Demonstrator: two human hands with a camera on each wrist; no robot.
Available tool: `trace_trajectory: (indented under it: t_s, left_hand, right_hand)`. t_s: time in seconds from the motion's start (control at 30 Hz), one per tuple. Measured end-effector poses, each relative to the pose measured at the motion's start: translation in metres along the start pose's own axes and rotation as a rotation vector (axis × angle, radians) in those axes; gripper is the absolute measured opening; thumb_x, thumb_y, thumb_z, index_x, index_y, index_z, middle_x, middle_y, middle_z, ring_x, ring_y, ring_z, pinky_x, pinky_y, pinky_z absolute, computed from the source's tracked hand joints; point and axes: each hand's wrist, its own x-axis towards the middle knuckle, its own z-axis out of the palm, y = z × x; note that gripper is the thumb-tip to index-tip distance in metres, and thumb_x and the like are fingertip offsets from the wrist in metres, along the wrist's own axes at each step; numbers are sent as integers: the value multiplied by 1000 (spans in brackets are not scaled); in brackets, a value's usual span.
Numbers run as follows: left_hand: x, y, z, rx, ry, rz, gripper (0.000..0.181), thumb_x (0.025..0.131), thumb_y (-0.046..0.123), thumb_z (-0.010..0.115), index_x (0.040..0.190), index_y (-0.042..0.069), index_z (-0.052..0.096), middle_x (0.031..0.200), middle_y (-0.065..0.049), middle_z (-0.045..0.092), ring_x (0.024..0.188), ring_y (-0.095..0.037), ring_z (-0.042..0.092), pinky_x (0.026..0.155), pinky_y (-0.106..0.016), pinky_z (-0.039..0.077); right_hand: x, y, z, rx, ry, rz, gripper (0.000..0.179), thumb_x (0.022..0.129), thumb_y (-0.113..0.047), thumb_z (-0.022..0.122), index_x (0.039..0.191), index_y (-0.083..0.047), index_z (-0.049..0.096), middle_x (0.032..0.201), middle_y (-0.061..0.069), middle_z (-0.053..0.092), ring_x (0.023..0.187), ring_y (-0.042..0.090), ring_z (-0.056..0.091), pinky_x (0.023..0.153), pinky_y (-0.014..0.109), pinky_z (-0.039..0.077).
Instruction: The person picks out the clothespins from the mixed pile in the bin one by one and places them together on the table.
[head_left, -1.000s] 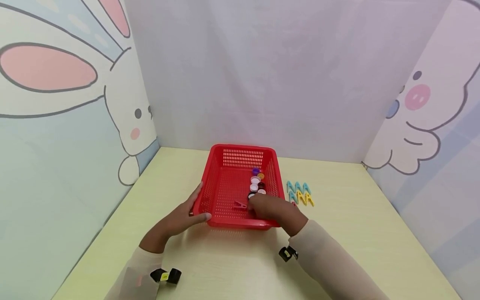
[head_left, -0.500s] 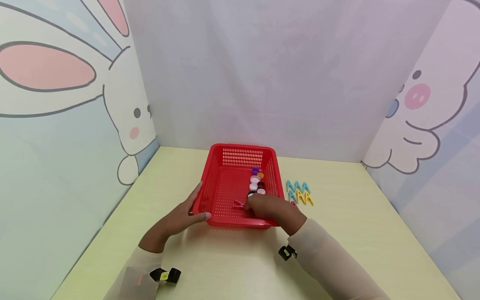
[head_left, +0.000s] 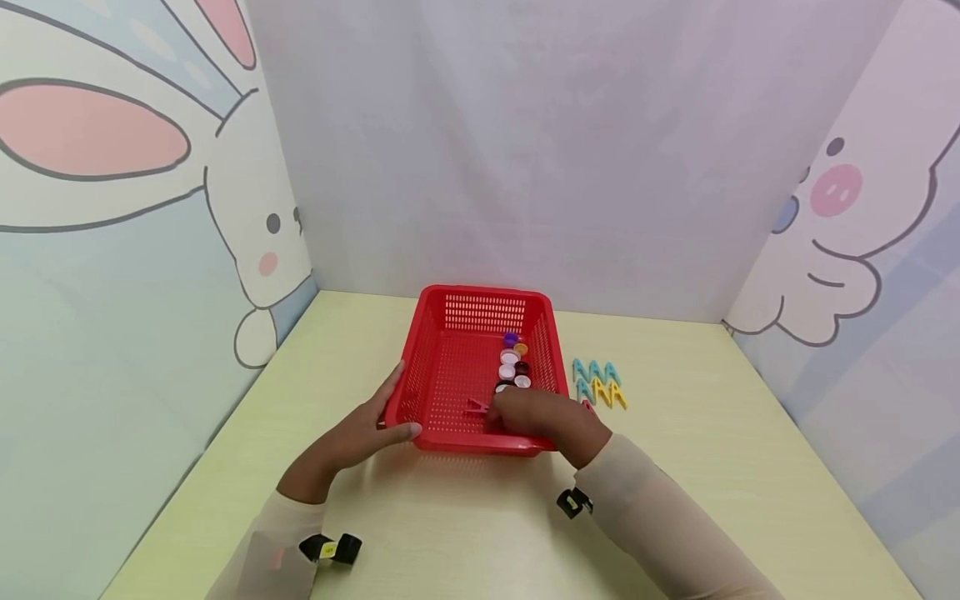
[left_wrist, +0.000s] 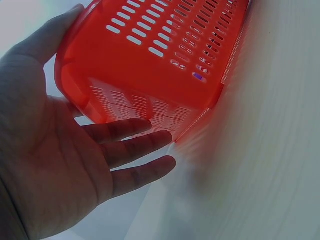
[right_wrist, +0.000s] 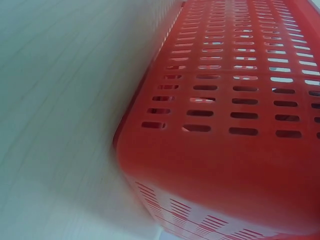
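Note:
In the head view a red plastic basket (head_left: 408, 367) stands on the table. My left hand (head_left: 356, 435) rests at its near left corner, thumb over the rim. The left wrist view shows that hand's fingers (left_wrist: 142, 147) straight along the outside of the basket. My right hand (head_left: 528, 414) reaches inside at the near right. Its curled fingers hold the right end of a pink clothespin (head_left: 476, 407); the fingertips are hidden. Just beyond lie several bottle caps (head_left: 509, 357), in white, purple, orange and dark colours. In the right wrist view only the basket's wall shows, without the hand.
Several blue clothespins (head_left: 595, 370) and yellow clothespins (head_left: 617, 395) lie to the right of the basket. A red clothespin (head_left: 587, 406) partly shows near its right side. A pale curtain wall (head_left: 510, 150) rises behind the table (head_left: 690, 417).
My right hand has shifted slightly left and now covers the right end of the pink clothespin. The left hand stays at the basket's corner.

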Motion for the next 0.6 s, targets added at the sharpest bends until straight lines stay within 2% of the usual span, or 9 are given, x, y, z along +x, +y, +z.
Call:
trace_trajectory:
  t_s: [0.13, 0.23, 0.33, 0.6]
  left_hand:
    - [0, 0, 0, 1, -1, 0, 125, 90, 40, 88, 177, 26, -1, 168, -22, 38, 147, -46, 49, 98, -48, 67]
    - [0, -1, 1, 0, -1, -4, 125, 90, 41, 87, 177, 27, -1, 168, -22, 38, 147, -46, 49, 98, -48, 67]
    - [0, 0, 1, 0, 0, -6, 125, 90, 41, 87, 177, 28, -1, 168, -22, 38, 147, -46, 49, 98, -49, 67]
    - [0, -1, 0, 9, 3, -13, 124, 90, 42, 87, 177, 29, 0, 168, -21, 38, 148, -46, 48, 98, -48, 67]
  right_hand:
    - [1, -1, 0, -19, -1, -3, 33, 86, -31, 85, 107, -9, 74, 92, 13, 76, 75, 23, 74, 61, 32, 64]
    - [2, 0, 0, -77, -4, -55, 27, 88, -28, 86, 107, -11, 77, 92, 12, 76, 75, 24, 74, 61, 33, 65]
    - [3, 1, -2, -183, -3, -135, 24, 88, -24, 88, 109, -15, 80, 92, 10, 76, 76, 25, 74, 61, 34, 65]
    - [5, 0, -4, -410, 15, -232, 29, 84, -20, 93, 110, -18, 82, 89, 4, 74, 73, 22, 74, 61, 34, 66]
